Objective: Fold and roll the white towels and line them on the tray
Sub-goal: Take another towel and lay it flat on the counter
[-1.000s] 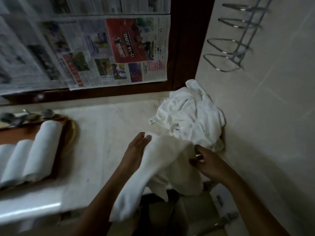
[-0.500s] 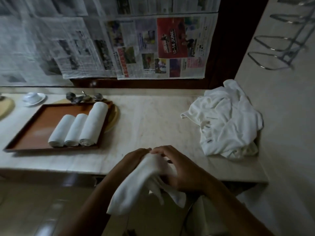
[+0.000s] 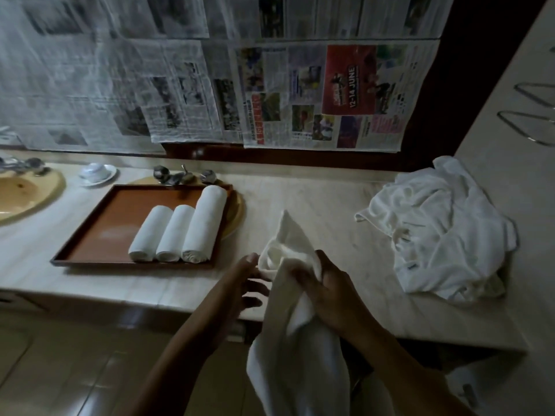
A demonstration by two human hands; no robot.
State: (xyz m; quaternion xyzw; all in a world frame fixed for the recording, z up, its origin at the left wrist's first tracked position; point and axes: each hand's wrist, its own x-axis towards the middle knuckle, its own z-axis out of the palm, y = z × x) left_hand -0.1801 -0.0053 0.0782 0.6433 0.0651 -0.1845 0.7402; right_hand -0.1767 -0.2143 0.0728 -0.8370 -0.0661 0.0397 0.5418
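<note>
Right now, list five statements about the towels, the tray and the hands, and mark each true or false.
1. Three rolled towels lie side by side on the brown tray. True.
2. The right hand grips an unrolled white towel. True.
3. The pile of loose towels sits on the tray. False: it lies on the counter at the right, apart from the tray.
4. The rolls fill the tray's left end. False: they lie at its right end.
5. The rightmost roll is the longest. True.

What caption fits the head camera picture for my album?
Right hand grips a loose white towel, left hand at its edge; three rolled towels line the tray, a heap waits.
</note>
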